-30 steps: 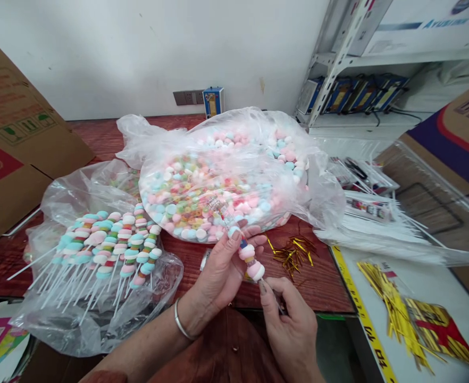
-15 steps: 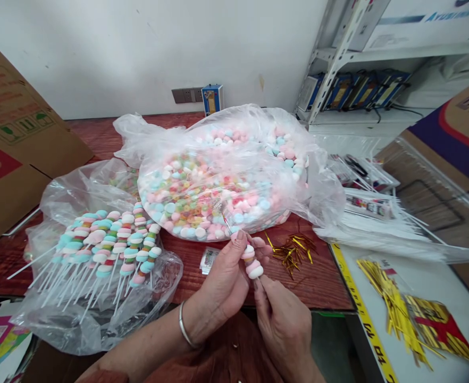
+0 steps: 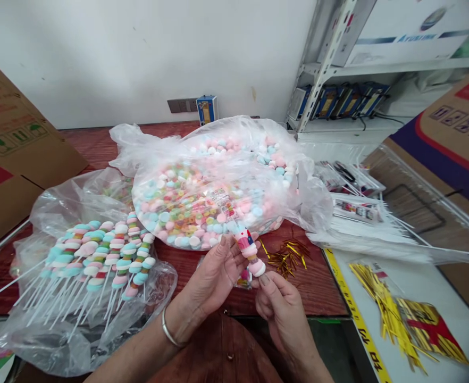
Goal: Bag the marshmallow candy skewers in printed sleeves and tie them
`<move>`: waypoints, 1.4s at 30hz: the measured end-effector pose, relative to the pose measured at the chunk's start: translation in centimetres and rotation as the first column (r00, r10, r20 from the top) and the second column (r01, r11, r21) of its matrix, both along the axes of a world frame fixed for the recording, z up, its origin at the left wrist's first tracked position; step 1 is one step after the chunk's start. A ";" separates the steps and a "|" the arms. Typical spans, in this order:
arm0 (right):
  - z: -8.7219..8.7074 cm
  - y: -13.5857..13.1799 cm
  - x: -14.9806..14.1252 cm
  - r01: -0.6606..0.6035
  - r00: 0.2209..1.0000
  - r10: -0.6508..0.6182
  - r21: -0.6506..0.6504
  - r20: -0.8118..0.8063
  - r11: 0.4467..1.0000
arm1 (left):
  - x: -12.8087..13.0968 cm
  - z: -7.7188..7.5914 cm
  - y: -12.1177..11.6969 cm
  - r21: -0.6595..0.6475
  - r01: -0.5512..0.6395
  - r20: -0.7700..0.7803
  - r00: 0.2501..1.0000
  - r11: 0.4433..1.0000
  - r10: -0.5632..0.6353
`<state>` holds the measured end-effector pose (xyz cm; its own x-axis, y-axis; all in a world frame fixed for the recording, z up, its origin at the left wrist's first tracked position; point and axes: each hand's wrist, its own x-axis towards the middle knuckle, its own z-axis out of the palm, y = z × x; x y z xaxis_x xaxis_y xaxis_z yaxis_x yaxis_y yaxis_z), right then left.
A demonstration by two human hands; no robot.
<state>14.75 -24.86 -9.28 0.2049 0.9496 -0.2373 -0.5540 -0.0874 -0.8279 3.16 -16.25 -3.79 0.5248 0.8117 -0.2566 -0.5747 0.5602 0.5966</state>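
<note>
A marshmallow skewer (image 3: 257, 267) with pink and white pieces is held tilted over the front of the table. Its upper part is in a clear printed bag (image 3: 244, 238) with red and blue marks. My right hand (image 3: 280, 303) pinches the skewer's stick just below the lowest marshmallow. My left hand (image 3: 218, 268) lies open behind and beside the bagged part, thumb apart and fingers stretched out. Finished-looking marshmallow skewers (image 3: 115, 250) lie in a pile on plastic at the left. Small printed bags (image 3: 243, 280) lie partly hidden beneath my hands.
A large clear bag of loose marshmallows and gummy rings (image 3: 194, 207) covers the table's middle. Gold twist ties (image 3: 288, 258) lie to its right. More yellow ties (image 3: 386, 308), white sticks (image 3: 378, 226) and a cardboard box (image 3: 450, 133) are on the right. Another box (image 3: 15, 143) stands left.
My left hand has loosened from its grip and spread its fingers. The printed bag now covers the skewer's upper part. My right hand still pinches the stick. The view has tilted slightly.
</note>
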 end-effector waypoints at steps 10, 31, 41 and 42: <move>2.8 -0.5 0.8 -0.216 0.970 0.209 -0.044 -0.123 0.975 | 0.3 3.4 2.9 0.124 -0.097 0.132 0.988 0.988 0.081; 1.4 -2.3 0.9 -0.168 -0.154 -0.600 0.577 0.785 0.799 | 2.0 2.7 2.9 -0.222 -0.226 0.088 0.964 0.949 0.250; 3.4 -1.8 -0.8 -0.116 0.993 0.113 -0.120 -0.028 0.986 | 2.7 2.0 2.2 -0.142 -0.130 0.212 0.964 0.981 0.158; 3.3 -1.6 -0.8 -0.115 0.993 0.115 -0.109 -0.011 0.987 | 2.8 2.0 2.2 -0.144 -0.127 0.201 0.967 0.981 0.154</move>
